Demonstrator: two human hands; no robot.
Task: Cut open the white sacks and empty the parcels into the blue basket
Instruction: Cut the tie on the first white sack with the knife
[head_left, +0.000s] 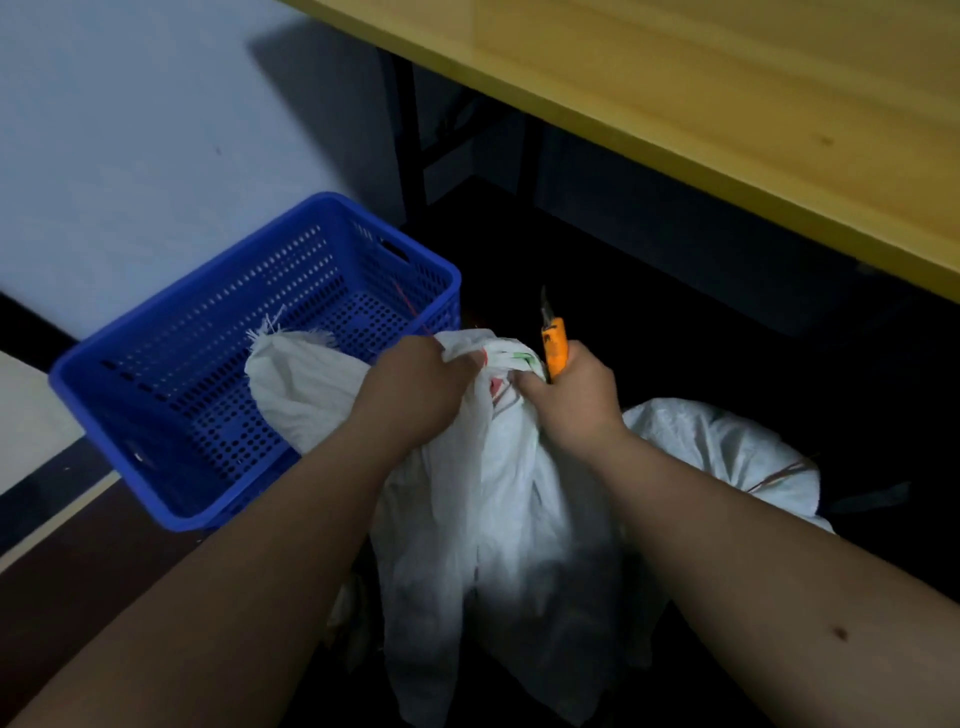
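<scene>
The white sack (498, 519) is standing nearest, its neck being gripped by the left hand (415, 395); the right hand (576, 400) is gripping it together with an orange knife (554, 345). The flap is hanging into the blue basket (156, 410), under the yellow table (727, 104).

text: none legible | white sack (498, 499): red and green print, bunched, unreadable

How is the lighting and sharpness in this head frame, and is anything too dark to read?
Head view: dim overall; floor under the yellow table near black; white sack brightest, slightly blown; blue basket readable; orange knife blade soft; edges bowed by the wide lens.
</scene>
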